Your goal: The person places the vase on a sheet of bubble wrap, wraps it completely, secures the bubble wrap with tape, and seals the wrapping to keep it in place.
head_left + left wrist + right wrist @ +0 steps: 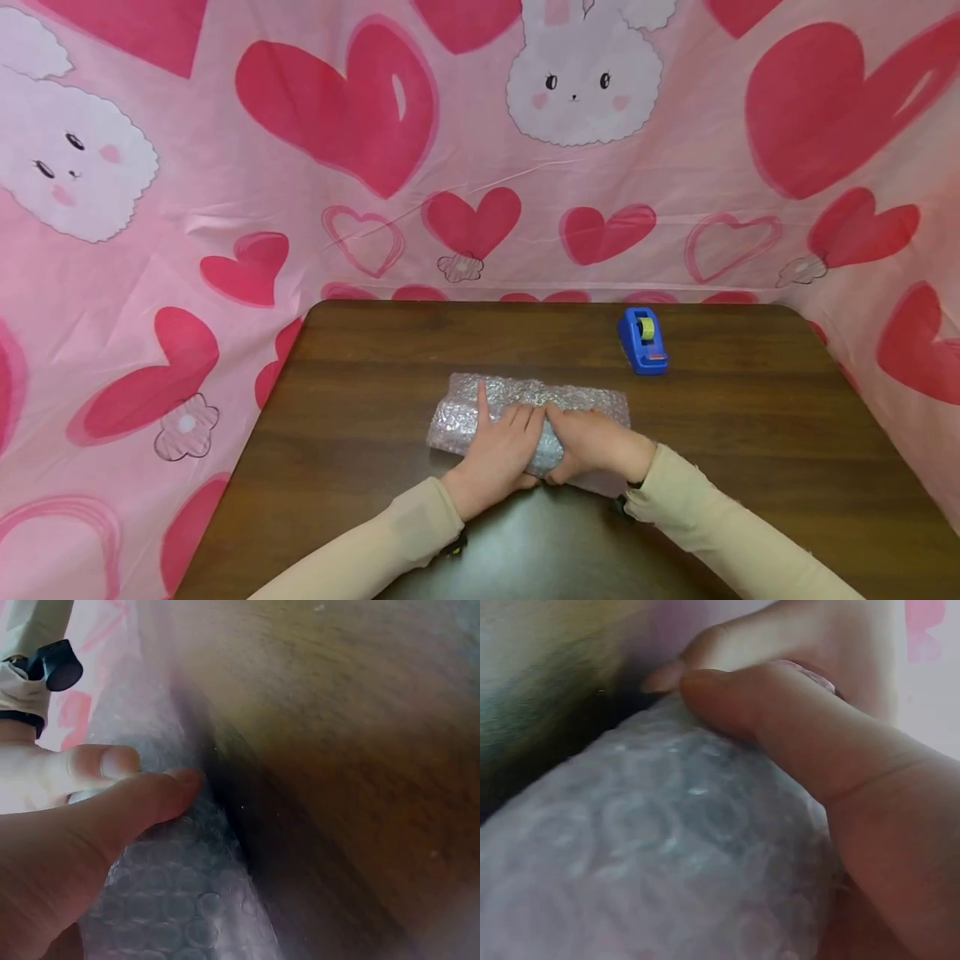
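Note:
A rolled bundle of clear bubble wrap (456,418) lies across the table in the head view, with something bluish-grey showing through its middle. My left hand (497,454) grips it left of centre, one finger sticking out straight and the thumb on the near side. Close against it, my right hand (594,440) holds the roll from the right. The thumbs nearly meet at the near edge. Both wrist views show thumbs pressed on the bubble wrap (161,900), its round bubbles (641,832) plain up close. Whatever is inside cannot be made out.
On the dark wooden table (360,367), a blue tape dispenser (645,354) with a yellowish roll of tape stands beyond the wrap to the right. A pink cloth (292,183) with hearts and rabbit faces hangs behind and beside the table.

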Tool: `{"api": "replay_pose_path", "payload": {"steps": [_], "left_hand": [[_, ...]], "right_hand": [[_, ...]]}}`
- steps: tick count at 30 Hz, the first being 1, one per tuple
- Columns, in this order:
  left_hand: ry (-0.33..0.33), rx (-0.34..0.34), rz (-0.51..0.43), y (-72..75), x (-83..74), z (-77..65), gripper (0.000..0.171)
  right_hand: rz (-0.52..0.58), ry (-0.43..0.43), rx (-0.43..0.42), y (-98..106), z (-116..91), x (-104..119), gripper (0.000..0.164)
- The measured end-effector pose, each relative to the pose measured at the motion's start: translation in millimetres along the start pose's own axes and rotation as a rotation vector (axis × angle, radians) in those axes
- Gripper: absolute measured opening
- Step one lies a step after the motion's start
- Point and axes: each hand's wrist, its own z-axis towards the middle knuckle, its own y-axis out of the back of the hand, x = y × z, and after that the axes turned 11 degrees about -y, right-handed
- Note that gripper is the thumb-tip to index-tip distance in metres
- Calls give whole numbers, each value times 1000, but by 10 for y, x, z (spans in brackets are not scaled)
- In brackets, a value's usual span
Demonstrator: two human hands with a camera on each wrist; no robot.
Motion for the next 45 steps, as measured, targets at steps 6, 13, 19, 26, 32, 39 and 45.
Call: {"api": "replay_pose_path", "payload": {"steps": [6,13,19,26,32,39,45], "left_hand": [[31,10,-51,-18,39,-5,100],[53,3,-152,-20,152,21,94],[42,52,-214,20,199,49,93],[61,79,-230,64,216,19,98],[55,11,-134,45,176,-18,99],[28,-53,21,-29,149,33,100],[51,13,-92,-27,202,120,91]], "right_hand": [[-143,55,-232,-89,-167,43,95],[-387,139,-587,-349,-251,60,107],[-439,163,-673,-470,-173,18,97],[-361,179,-578,-376,-115,28,95],[-251,118,-404,-234,-75,31,89],[-214,88,-330,-118,-51,11,87],[-299,59,-438,-198,-114,-16,102]]}}
